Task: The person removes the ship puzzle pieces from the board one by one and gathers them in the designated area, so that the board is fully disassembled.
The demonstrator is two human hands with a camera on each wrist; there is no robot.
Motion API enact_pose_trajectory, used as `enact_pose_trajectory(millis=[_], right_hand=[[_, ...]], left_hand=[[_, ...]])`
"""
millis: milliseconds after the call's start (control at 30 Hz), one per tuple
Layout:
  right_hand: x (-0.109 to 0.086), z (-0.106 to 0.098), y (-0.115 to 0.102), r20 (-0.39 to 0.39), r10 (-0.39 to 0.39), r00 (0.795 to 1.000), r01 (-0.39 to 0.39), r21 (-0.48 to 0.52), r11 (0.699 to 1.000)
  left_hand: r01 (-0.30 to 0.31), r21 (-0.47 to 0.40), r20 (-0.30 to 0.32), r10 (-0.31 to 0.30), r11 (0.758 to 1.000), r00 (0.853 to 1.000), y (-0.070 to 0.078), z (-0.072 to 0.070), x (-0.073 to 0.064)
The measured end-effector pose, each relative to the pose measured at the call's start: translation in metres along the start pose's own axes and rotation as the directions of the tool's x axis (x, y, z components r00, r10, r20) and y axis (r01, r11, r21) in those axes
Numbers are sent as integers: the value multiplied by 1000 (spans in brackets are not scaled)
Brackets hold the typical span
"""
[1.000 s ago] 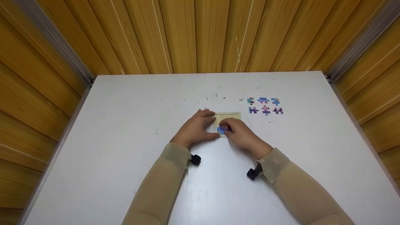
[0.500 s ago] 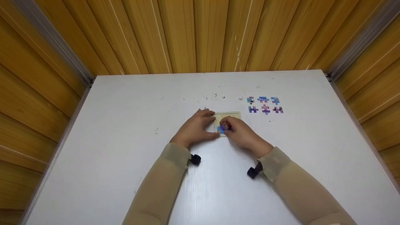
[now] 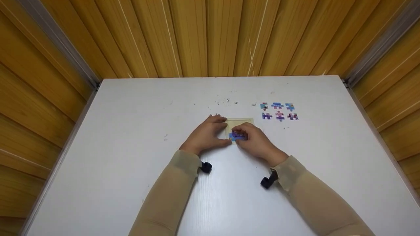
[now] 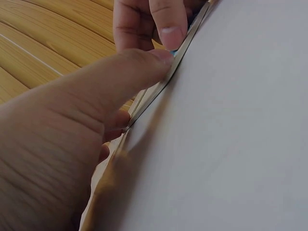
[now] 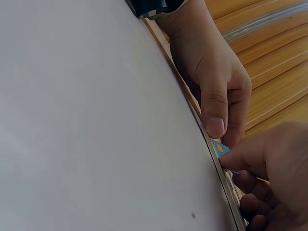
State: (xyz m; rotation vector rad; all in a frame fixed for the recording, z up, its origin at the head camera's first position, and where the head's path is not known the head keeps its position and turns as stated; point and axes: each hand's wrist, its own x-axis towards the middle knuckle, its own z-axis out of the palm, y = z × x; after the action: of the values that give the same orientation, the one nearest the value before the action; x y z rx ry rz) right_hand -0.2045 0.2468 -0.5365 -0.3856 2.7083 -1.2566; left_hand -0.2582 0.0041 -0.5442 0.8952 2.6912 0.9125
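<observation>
Left hand (image 3: 207,135), fingers spread, touches the left side of the tray (image 3: 233,123) on the white bench (image 3: 124,137), thumb at its near corner; blue pieces (image 3: 232,139) lie along the tray's near edge. Right hand (image 3: 253,139) pinches a purple piece (image 3: 234,134) just over those, thumb and fingertips together. Farther right, six loose pieces (image 3: 279,115) sit on the bench in two rows of three.

The tray (image 3: 240,119) looks wooden, the tabletop (image 3: 131,124) faintly glossy.
</observation>
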Motion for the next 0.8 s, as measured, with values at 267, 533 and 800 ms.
enact_pose_trajectory(millis=[267, 533, 800], right_hand=[[0, -4, -1, 27, 20, 999, -19, -17, 1000], [0, -7, -1, 17, 35, 999, -34, -33, 999], [-1, -10, -1, 3, 29, 1000, -29, -36, 999]], left_hand=[[11, 1, 11, -11, 1000, 1000, -1, 1, 0], [13, 2, 11, -13, 1000, 1000, 0, 0, 0], [14, 13, 12, -14, 1000, 1000, 1, -1, -1]])
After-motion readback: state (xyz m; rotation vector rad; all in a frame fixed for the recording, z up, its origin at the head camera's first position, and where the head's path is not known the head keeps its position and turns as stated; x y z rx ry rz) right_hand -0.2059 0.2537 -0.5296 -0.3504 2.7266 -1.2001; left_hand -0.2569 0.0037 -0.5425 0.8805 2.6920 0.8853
